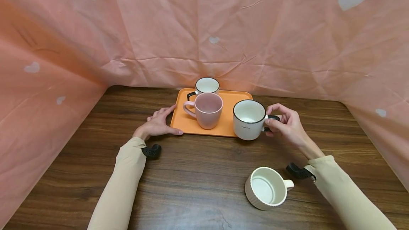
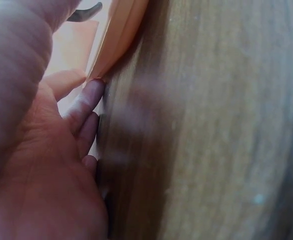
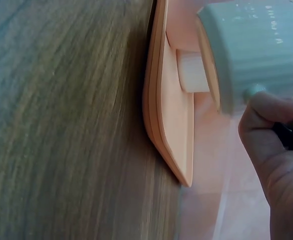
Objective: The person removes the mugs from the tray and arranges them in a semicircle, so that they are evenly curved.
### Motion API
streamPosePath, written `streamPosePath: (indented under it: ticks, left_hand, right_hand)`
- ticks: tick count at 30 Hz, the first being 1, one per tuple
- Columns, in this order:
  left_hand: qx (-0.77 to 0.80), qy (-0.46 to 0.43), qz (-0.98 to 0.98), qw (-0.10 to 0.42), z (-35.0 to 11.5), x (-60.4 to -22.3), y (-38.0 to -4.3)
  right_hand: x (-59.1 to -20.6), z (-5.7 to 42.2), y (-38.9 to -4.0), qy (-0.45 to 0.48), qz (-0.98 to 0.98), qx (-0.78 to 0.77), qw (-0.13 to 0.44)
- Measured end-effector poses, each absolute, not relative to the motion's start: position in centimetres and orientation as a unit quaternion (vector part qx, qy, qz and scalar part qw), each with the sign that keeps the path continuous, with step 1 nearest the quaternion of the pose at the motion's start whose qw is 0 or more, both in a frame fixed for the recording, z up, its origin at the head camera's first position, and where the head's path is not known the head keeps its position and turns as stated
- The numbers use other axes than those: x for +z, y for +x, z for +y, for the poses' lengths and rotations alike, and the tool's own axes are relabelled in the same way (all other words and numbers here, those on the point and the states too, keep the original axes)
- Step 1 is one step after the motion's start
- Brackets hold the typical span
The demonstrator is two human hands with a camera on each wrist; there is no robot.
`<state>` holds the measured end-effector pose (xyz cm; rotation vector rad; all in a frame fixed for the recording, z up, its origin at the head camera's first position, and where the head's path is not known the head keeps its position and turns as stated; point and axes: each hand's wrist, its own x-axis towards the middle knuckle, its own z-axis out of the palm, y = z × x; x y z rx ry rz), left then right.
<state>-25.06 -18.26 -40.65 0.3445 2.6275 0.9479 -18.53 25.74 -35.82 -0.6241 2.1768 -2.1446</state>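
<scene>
My gripped mug [image 1: 248, 130]: white body, black rim, small dark lettering on the side I see, handle black with white where it joins
My rear mug [image 1: 207, 86]: white inside, with a black rim and black handle
My tapered mug [image 1: 208, 114]: plain pink inside and out, handle too
My tray [image 1: 228, 108]: plain orange, rim included
My ribbed cup [image 1: 257, 199]: cream, vertical ribs patterning its outer wall
My table [image 1: 191, 173]: brown wood grain with darker streaks
My sleeves [image 1: 123, 178]: plain pale beige
My wrist mounts [image 1: 152, 151]: black
Cloth around me [image 1: 159, 27]: peach-pink, scattered with white hearts
</scene>
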Motion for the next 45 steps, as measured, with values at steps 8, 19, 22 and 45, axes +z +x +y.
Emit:
streamPosePath:
  ticks: [8,19,22,45]
  left_hand:
    - [0.33,0.122,0.922,0.161,-18.3,-40.5,-25.0]
    - [0.33,0.123,0.922,0.16,-18.3,-40.6,-25.1]
    - [0.33,0.124,0.922,0.161,-18.3,-40.6,-25.1]
    - [0.328,0.118,0.923,0.164,-18.3,-40.7,-25.2]
  right_hand:
    - [-36.1,25.7,-17.4,-0.256,0.678,-0.687,0.052]
    - [-37.0,25.8,-16.5,-0.299,0.665,-0.678,0.09]
    - [-37.2,25.9,-16.3,-0.309,0.671,-0.668,0.092]
    - [-38.8,26.6,-15.8,-0.34,0.624,-0.676,0.196]
